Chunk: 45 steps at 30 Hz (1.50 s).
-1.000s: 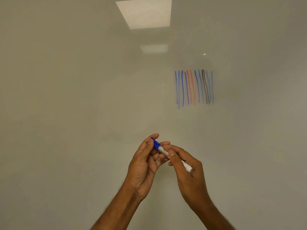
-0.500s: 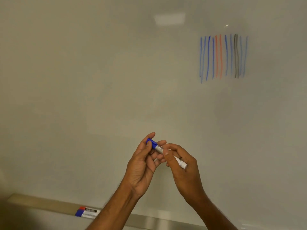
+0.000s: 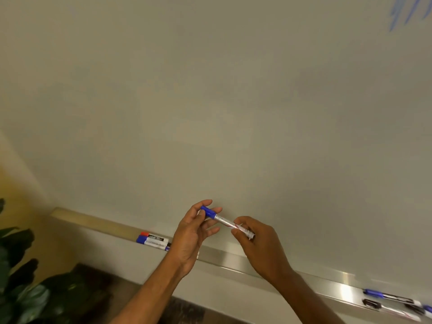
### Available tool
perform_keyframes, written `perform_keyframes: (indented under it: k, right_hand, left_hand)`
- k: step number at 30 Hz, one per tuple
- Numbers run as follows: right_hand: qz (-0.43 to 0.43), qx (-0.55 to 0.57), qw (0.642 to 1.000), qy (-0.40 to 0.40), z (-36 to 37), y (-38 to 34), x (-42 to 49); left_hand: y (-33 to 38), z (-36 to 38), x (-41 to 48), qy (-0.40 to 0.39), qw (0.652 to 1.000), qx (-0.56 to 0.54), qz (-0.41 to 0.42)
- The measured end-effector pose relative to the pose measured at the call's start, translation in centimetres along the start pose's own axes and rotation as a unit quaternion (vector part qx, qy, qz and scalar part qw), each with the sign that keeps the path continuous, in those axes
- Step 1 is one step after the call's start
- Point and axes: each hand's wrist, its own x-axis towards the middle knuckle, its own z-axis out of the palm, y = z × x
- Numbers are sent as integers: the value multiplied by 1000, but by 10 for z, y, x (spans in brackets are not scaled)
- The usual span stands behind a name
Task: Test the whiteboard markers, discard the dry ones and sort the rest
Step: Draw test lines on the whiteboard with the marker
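Marker (image 3: 223, 221) with a blue cap is held in the air between both hands, before the whiteboard (image 3: 210, 113) and above its tray (image 3: 224, 258). The left hand (image 3: 187, 235) pinches the cap in its fingers; the right hand (image 3: 259, 249) curls its fingers round the tail of the barrel. It seems light, stiff and smooth, so the barrel is the best hold. Its long axis slants: cap up-left, tail down-right.

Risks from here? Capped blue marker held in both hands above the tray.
1. The blue-capped marker is only pinched by fingertips of the left hand and right hand; it may slip past the tray.
2. Markers lie in a left group and a right group on the tray; it could be put in the wrong one.
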Motion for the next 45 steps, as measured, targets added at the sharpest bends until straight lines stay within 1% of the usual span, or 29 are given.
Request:
perform_keyframes:
  k: [6, 8, 10, 12, 14, 16, 18, 21, 24, 27, 29, 31, 33, 36, 38, 39, 41, 43, 45]
  right_hand:
    - [35, -66, 997, -20, 72, 42, 5]
    - [55, -77, 995, -20, 95, 56, 9]
    - [74, -84, 994, -18, 116, 68, 12]
    - [82, -96, 992, -19, 135, 80, 17]
    - [83, -110, 990, -19, 152, 92, 24]
    - [82, -132, 988, -23, 170, 105, 32]
    - [88, -149, 984, -33, 186, 116, 39]
    - [104, -166, 979, -50, 208, 131, 46]
    - [104, -185, 974, -76, 228, 141, 49]
    - [85, -219, 965, -113, 246, 150, 51]
    - [68, -244, 959, -126, 257, 154, 52]
    - [55, -257, 956, -128, 267, 157, 52]
    - [52, -275, 951, -130, 276, 159, 52]
    - [42, -299, 944, -130, 286, 161, 54]
    - [34, -308, 943, -124, 291, 164, 57]
    - [32, -308, 942, -128, 293, 165, 58]
    - [32, -301, 942, -144, 296, 169, 59]
    - [24, -298, 943, -144, 298, 174, 59]
    - [16, -304, 941, -146, 297, 177, 58]
  left_hand:
    - [-61, -54, 21, 90, 992, 71, -45]
    - [-87, -71, 24, 118, 982, 137, -48]
    - [-112, -87, 23, 131, 963, 229, -46]
    - [-134, -107, 24, 126, 934, 334, -35]
    - [-152, -127, 28, 96, 887, 451, -18]
    - [-166, -146, 35, 64, 845, 532, -13]
    - [-177, -161, 42, 43, 812, 582, -12]
    - [-189, -175, 50, 13, 761, 647, -44]
    - [-198, -181, 58, -17, 729, 680, -79]
    - [-205, -182, 66, -43, 713, 695, -86]
    - [-208, -183, 71, -46, 711, 698, -76]
    - [-210, -184, 77, -34, 720, 690, -64]
    - [-212, -187, 84, -23, 742, 668, -47]
    - [-227, -194, 96, -21, 765, 644, 8]
    - [-233, -198, 104, -30, 761, 646, 54]
    - [-233, -198, 108, -39, 756, 652, 52]
    - [-231, -196, 115, -68, 747, 661, 16]
    - [-234, -195, 124, -92, 731, 676, 4]
    - [-239, -196, 129, -93, 739, 667, 18]
